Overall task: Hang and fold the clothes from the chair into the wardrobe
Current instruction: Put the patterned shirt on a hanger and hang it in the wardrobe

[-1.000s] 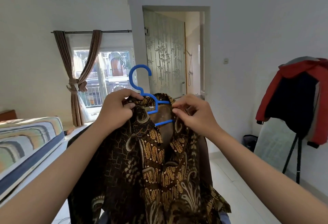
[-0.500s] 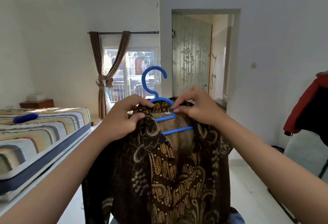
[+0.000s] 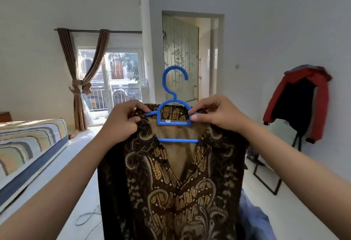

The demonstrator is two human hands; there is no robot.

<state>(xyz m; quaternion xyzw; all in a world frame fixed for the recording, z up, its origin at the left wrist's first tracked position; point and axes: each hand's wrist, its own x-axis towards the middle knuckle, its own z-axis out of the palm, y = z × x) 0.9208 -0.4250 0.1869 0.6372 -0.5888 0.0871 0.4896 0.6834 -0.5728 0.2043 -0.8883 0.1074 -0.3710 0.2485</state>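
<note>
A dark brown batik shirt with gold patterns hangs in front of me on a blue plastic hanger, its hook pointing up. My left hand pinches the shirt's left shoulder and collar where it meets the hanger arm. My right hand pinches the right shoulder and the hanger's right arm. The shirt front is open at the neck, showing its tan lining. The shirt's lower part runs out of view. No wardrobe or chair shows.
A striped mattress lies at the left. A window with tied brown curtains and a frosted glass door are ahead. A red and black jacket hangs on a stand at the right. Blue fabric lies low right.
The hanger has levelled out and both shoulders of the shirt now sit on it. My hands have spread apart to the hanger's two arms. My view has swung around the room.
</note>
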